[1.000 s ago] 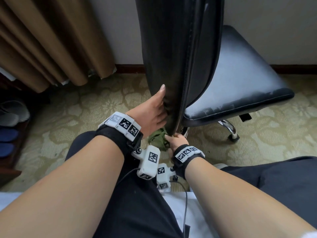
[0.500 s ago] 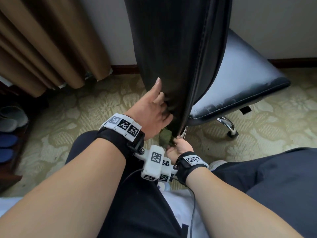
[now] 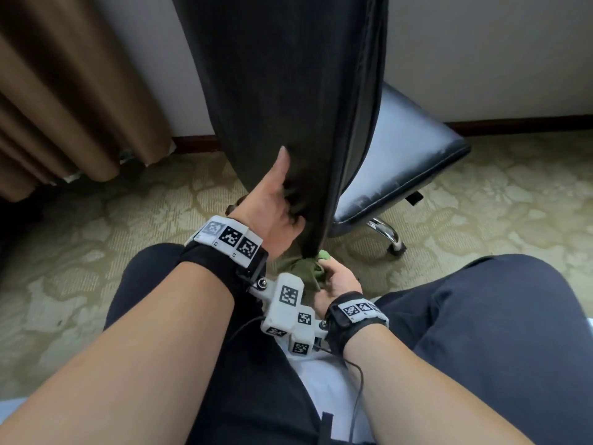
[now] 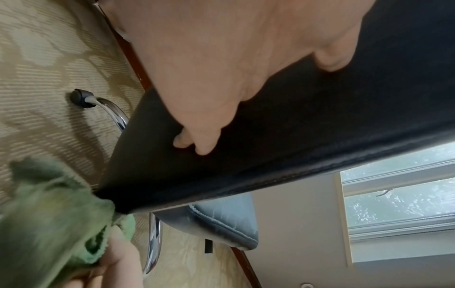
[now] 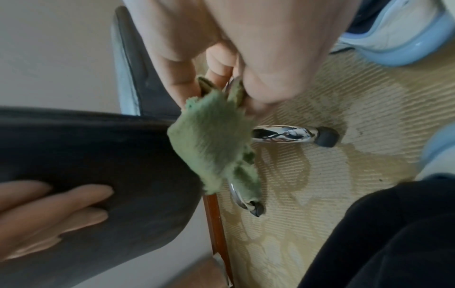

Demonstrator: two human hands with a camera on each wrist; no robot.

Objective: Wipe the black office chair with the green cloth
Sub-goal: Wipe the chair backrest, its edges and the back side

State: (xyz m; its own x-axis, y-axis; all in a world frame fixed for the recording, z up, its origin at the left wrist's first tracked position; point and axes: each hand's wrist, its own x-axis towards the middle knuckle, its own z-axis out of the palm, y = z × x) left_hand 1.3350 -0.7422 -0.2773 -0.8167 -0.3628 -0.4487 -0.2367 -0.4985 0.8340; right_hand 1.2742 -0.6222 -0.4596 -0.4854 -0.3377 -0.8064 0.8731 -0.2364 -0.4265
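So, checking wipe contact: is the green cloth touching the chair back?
Touching. The right wrist view shows the cloth pressed against the chair back's bottom edge.

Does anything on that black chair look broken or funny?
Yes, a little. The seat of the black office chair looks worn, with pale scuffed patches along its front edge. Otherwise nothing is broken or spilled: the left hand steadies the backrest while the right hand holds the green cloth at its bottom tip.
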